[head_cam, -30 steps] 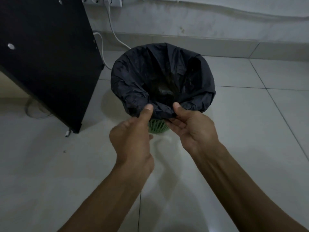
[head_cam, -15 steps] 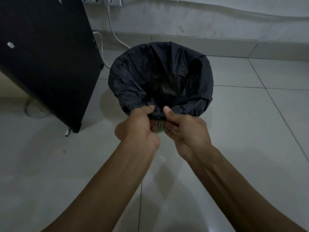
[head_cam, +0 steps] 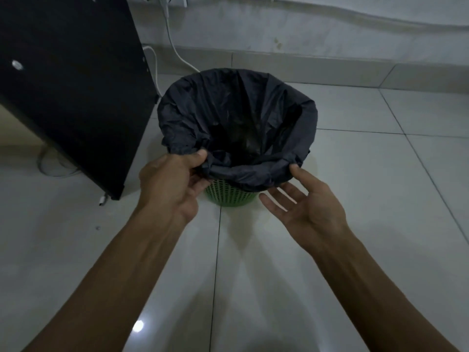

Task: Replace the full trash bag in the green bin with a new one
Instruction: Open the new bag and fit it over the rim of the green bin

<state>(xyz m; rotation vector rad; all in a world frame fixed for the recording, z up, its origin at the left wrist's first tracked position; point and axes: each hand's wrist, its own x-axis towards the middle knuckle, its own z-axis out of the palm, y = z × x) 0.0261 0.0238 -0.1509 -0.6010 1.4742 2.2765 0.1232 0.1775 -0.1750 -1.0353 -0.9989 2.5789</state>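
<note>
Black bag (head_cam: 236, 118), one, in one green bin (head_cam: 229, 196); left hand (head_cam: 170, 184) fingers pinching it, right hand (head_cam: 307, 207) fingers apart.

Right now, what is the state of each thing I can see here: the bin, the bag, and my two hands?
Green perforated plastic bin: upright on the floor, lined.
Black plastic trash bag: mouth open, edge folded over the bin's rim.
Left hand: pinches the bag's near edge.
Right hand: open, palm up, thumb touching the bag's edge.
White cable: hangs down the wall to the floor.
</note>
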